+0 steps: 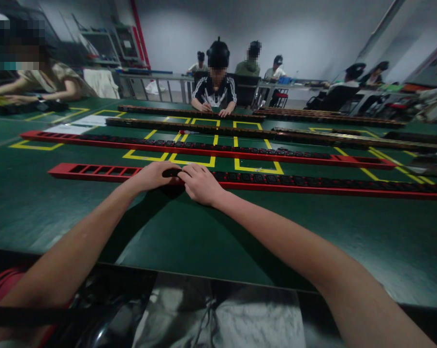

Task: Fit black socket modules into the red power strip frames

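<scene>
A long red rail (334, 190) lies crosswise on the table in front of me, with bare square openings along its left end. Flat black square inserts (271, 179) fill the rail to the right of my hands. My left hand (152, 175) curls over the rail, fingers closed round a black insert (172, 172) at the last filled spot. From the other side my right hand (201, 183) presses its closed fingertips onto that same insert. The fingers partly hide the insert, and I cannot tell whether it sits fully in its opening.
Behind lies a second red rail (301, 160) with black inserts, then several dark long strips (204, 128). Yellow tape outlines (260, 170) mark the green tabletop (218, 241). White sheets (68, 129) lie at left. A co-worker (214, 92) sits opposite; another person (55, 82) leans in at left.
</scene>
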A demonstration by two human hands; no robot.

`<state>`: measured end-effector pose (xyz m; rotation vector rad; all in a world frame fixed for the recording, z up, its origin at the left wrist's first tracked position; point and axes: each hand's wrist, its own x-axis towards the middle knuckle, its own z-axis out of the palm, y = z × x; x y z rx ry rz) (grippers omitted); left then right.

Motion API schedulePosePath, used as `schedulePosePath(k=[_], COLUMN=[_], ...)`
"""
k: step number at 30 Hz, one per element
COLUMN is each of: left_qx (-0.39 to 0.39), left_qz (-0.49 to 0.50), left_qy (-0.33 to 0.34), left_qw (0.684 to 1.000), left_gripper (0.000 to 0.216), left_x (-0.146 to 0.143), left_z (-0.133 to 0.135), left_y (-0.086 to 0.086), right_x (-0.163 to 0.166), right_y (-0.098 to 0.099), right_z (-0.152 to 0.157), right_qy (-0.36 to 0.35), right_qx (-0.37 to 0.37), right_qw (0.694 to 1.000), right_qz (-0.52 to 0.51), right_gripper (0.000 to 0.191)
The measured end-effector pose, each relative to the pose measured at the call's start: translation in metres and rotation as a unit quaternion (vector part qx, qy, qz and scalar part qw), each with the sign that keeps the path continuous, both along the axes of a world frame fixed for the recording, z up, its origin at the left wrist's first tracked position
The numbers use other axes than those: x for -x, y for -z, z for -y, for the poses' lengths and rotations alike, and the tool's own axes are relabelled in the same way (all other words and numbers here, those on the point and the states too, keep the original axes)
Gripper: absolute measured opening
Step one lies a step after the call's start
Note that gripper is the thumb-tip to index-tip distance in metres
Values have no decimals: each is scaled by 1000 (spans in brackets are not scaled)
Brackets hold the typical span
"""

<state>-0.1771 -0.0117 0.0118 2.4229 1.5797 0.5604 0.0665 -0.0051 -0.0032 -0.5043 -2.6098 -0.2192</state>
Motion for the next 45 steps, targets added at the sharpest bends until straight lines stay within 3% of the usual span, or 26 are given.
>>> schedulePosePath(k=[25, 34, 45], left_qx=[-4, -51, -24], left_qz=[-40, -159, -155], left_qy=[-3, -18, -35], left_qw=[999, 986, 987], left_gripper=[48, 43, 51], left_x=[-9, -49, -46], left_z=[6, 12, 11], left_y=[-5, -3, -3], right_x=[0, 1, -3], right_y=[-1, -1, -7], right_z=[0, 7, 14], right_qy=[-24, 109, 141], right_qx=[-20, 1, -13], right_qw=[999, 993, 989], right_qz=[8, -49, -35], right_gripper=[25, 32, 36])
